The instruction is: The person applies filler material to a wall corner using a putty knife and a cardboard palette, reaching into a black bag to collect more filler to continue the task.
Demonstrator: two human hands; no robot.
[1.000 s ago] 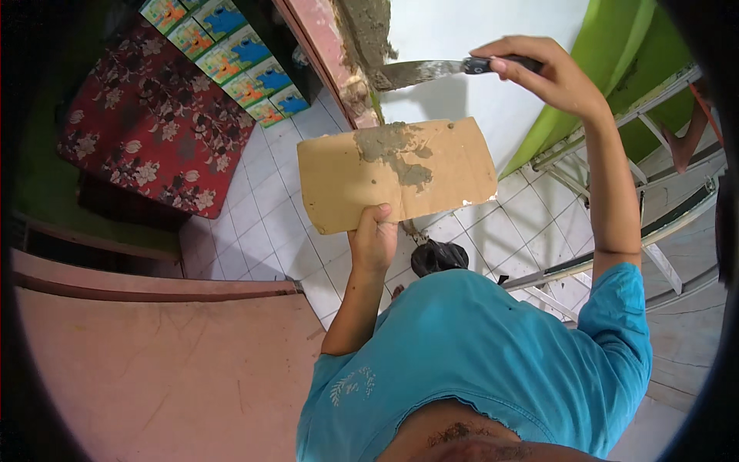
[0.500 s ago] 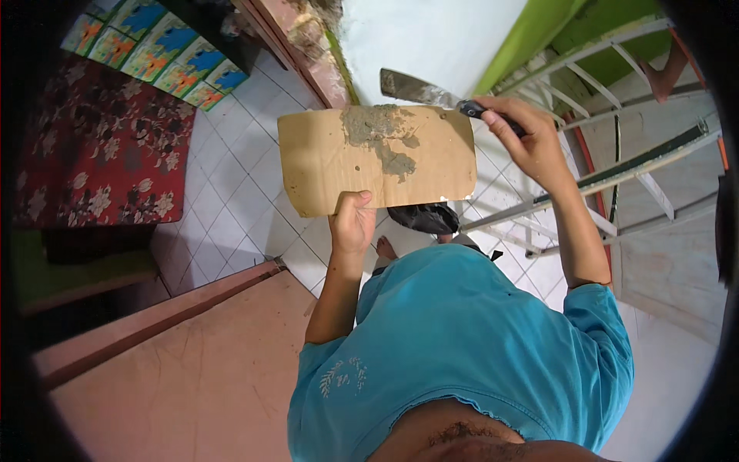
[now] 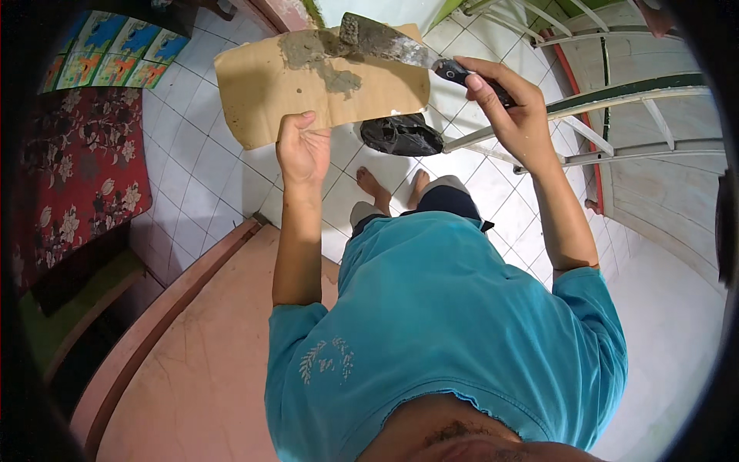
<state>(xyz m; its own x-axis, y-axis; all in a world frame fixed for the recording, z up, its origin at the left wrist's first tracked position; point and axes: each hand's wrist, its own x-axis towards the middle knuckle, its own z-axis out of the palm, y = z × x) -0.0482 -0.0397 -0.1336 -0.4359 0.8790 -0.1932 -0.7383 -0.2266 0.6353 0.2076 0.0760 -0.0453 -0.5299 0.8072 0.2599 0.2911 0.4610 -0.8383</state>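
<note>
Scraper (image 3: 392, 46) swung over cardboard (image 3: 254, 92), clasped in held-out right hand (image 3: 519, 115).

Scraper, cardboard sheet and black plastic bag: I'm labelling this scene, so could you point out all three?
Scraper (image 3: 416, 54): head view, on the rear of its metal blade.
Cardboard sheet (image 3: 262, 92): head view, on its bare left part.
Black plastic bag (image 3: 402, 137): head view, on its middle.
</note>
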